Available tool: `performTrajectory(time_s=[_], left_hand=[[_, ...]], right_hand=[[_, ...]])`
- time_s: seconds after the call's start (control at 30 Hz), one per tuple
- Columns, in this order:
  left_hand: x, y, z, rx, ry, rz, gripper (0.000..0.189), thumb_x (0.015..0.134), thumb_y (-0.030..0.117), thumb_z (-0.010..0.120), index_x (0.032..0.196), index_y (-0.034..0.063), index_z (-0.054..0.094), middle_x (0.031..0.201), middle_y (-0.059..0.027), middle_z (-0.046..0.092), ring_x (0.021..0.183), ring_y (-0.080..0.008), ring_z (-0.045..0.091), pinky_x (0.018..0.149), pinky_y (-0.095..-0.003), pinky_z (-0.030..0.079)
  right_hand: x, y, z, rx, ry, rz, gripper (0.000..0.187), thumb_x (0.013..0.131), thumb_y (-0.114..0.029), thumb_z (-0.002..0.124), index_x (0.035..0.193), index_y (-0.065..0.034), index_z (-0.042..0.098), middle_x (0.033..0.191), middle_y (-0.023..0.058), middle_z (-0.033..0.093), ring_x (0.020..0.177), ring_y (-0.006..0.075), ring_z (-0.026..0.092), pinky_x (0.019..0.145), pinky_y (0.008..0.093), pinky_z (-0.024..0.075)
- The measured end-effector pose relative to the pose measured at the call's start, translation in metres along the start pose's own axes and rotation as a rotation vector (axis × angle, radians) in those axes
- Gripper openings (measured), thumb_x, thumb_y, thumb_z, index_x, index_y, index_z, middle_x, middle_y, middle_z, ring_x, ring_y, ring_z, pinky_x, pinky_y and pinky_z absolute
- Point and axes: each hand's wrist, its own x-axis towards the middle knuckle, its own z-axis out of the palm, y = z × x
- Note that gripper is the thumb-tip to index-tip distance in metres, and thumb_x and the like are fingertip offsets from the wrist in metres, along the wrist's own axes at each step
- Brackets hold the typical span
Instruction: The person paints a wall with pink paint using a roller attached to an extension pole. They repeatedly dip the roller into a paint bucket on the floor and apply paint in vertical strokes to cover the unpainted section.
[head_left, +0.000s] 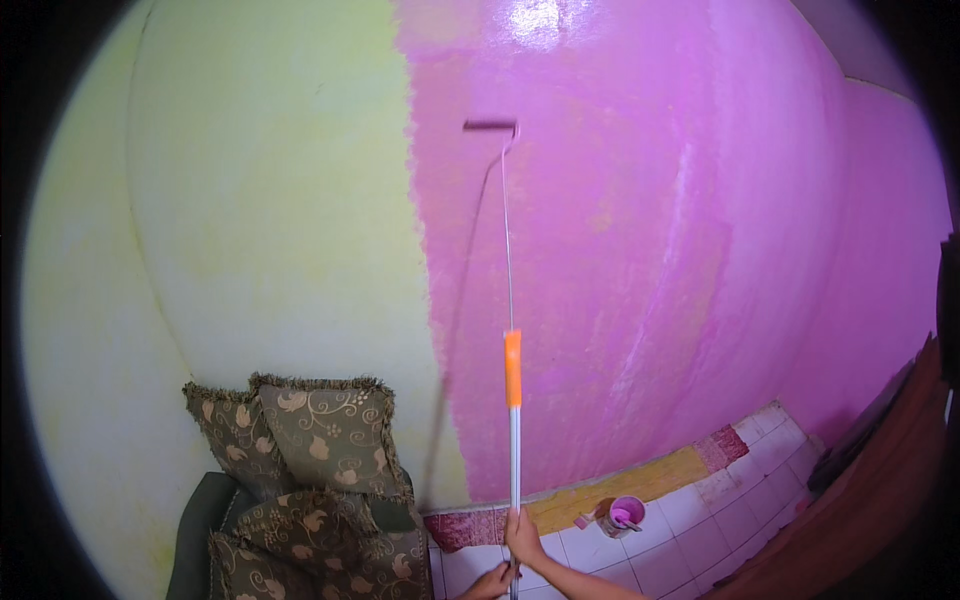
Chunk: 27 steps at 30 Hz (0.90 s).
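My right hand (524, 537) grips the pale pole (515, 450) of a paint roller, thumb upward. Just below it, my left hand (495, 580) is closed around the same pole near the bottom of the view. An orange handle (513, 369) sits at the pole's upper end, and a thin metal rod (508, 247) runs on from it. At the top is the roller sleeve (490, 126), slightly blurred, against the pink-painted part of the wall (570, 247). To its left the wall is pale yellow-green (277, 225), with a ragged edge between the colours.
A paint can (625, 513) with pink paint and a tool in it stands on white floor tiles (600, 551), a brush (587, 519) beside it. Yellow and red strips (626, 480) line the wall's foot. Patterned cushions (326, 435) fill a dark green armchair (199, 525). Brown material (862, 487) borders the right.
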Motion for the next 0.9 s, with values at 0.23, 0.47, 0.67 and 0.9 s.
performTrajectory(time_s=[0.23, 0.47, 0.67, 0.9], left_hand=[[-0.005, -0.043, 0.049, -0.033, -0.141, 0.017, 0.037, 0.104, 0.039, 0.046, 0.118, 0.0066, 0.058, 0.1, -0.0157, 0.07, 0.089, -0.0307, 0.068, 0.079, -0.0405, 0.052], [0.008, -0.038, 0.059, -0.001, -0.242, 0.064, 0.035, 0.104, 0.037, 0.046, 0.118, 0.0079, 0.059, 0.099, -0.0154, 0.069, 0.089, -0.0289, 0.067, 0.077, -0.0399, 0.052], [0.026, -0.013, 0.055, 0.05, -0.192, 0.112, 0.032, 0.104, 0.034, 0.048, 0.118, 0.008, 0.06, 0.098, -0.0139, 0.068, 0.088, -0.0257, 0.066, 0.075, -0.0382, 0.052], [0.075, 0.075, 0.035, 0.012, -0.095, 0.154, 0.047, 0.104, 0.041, 0.047, 0.13, 0.0028, 0.055, 0.117, -0.0174, 0.067, 0.105, -0.0288, 0.066, 0.091, -0.0371, 0.052]], right_hand=[[-0.097, 0.039, -0.011, 0.417, -0.17, 0.265, 0.037, 0.107, -0.039, 0.038, 0.095, -0.008, 0.053, 0.066, 0.0011, 0.05, 0.059, 0.0132, 0.05, 0.053, 0.0306, 0.0449], [-0.051, 0.039, -0.048, 0.309, -0.014, 0.238, 0.042, 0.108, -0.039, 0.033, 0.086, -0.0059, 0.046, 0.058, 0.0031, 0.05, 0.049, 0.0144, 0.052, 0.047, 0.0321, 0.0434], [-0.017, 0.029, -0.064, 0.146, 0.05, 0.198, 0.046, 0.106, -0.04, 0.035, 0.097, 0.0008, 0.053, 0.072, 0.0242, 0.06, 0.07, 0.0449, 0.063, 0.063, 0.0514, 0.0466], [0.078, -0.024, -0.126, 0.008, 0.184, 0.129, 0.051, 0.106, -0.045, 0.035, 0.099, 0.0026, 0.053, 0.085, 0.0316, 0.06, 0.084, 0.0528, 0.058, 0.072, 0.0552, 0.0447]])
